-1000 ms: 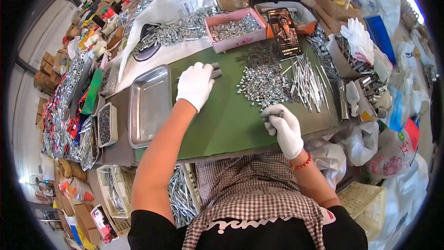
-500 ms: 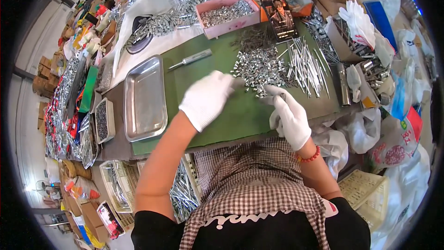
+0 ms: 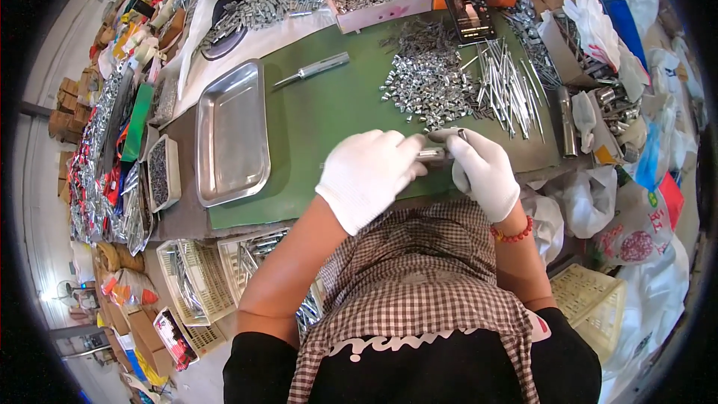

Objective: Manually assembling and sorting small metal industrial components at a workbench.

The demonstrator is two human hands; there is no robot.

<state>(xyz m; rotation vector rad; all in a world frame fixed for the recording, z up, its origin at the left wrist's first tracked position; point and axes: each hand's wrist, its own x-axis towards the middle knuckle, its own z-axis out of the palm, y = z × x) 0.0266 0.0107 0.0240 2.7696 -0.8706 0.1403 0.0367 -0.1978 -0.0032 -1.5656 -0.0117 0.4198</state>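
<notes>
In white gloves, my two hands meet over the near edge of the green mat [image 3: 314,120]. My left hand [image 3: 370,176] is closed, with a short shiny metal cylinder [image 3: 431,154] at its fingertips, pointing toward the other hand. Thumb and fingers of my right hand [image 3: 485,170] pinch together, a small dark-ended metal piece [image 3: 462,135] showing between them; its kind is unclear. Just beyond lie a heap of small silver metal sleeves [image 3: 430,90], a bundle of thin metal rods [image 3: 512,93] and a pile of dark small pins [image 3: 422,37].
A screwdriver [image 3: 314,69] lies on the mat, right of a steel tray [image 3: 262,164]. At the back stand a pink box [image 3: 345,24] of small metal parts and a propped phone [image 3: 465,4]. Boxes of metal parts [image 3: 565,60] crowd the right; a small white bin [image 3: 175,179] sits left.
My left hand has come right and nearer me, joining my right hand, and a metal cylinder now shows between them. The whole view has shifted slightly.
</notes>
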